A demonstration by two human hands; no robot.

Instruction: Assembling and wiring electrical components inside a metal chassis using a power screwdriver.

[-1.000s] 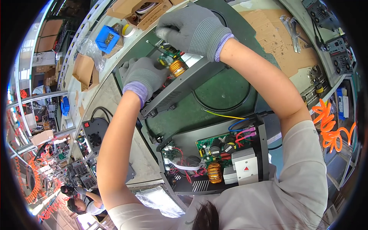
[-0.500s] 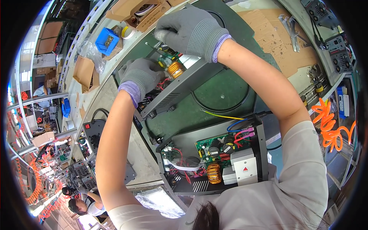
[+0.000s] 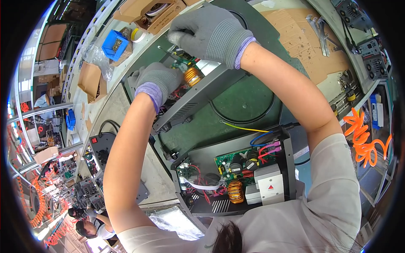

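At the far side of the bench stands an open dark metal power unit (image 3: 198,98), with a copper-wound coil (image 3: 193,76) and a green circuit board showing inside. My left hand (image 3: 159,81), in a grey glove, is over the unit's left end, its fingers curled and mostly hidden. Above the unit's far side is my right hand (image 3: 206,36), also gloved, with fingers bent together. Whatever the fingers of either hand hold is hidden. Nearer my body lies a second open unit (image 3: 236,177), with a circuit board, a coil, a pale heat sink and coloured wires; neither hand touches it.
A green mat (image 3: 240,101) lies under the far unit. Beyond my left hand are a blue bin (image 3: 114,45) of small parts and cardboard boxes (image 3: 90,82). Metal brackets (image 3: 322,36) rest on cardboard at right. An orange coiled hose (image 3: 365,137) hangs farther right. Another person (image 3: 95,225) is at lower left.
My left hand has shifted slightly right and toward the coil, and its forearm with it. My right hand stays almost where it was, fingers still bent.
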